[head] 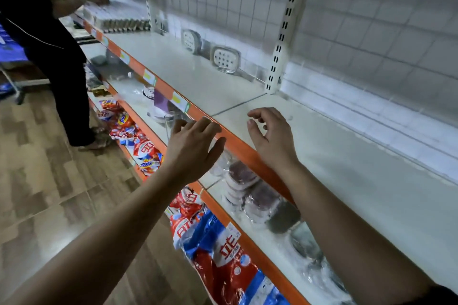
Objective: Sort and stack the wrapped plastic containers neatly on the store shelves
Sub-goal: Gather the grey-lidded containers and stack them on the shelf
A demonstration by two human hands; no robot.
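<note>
- Left hand [195, 146] hovers empty, fingers spread, at the orange shelf edge [163, 89].
- Right hand [270, 136], loosely curled and empty, hangs above the top shelf [347, 181].
- Wrapped containers [250, 188] sit stacked on the lower shelf [138, 96], beneath both wrists.

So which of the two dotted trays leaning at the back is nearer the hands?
The dotted tray nearer the white slotted upright; the other tray stands farther along the shelf.

Dim, bluish light, brightest on the upper shelf [198, 74]. Motion blur smears the whole picture. Wide-angle distortion bends the shelf's edges toward the corners.
</note>
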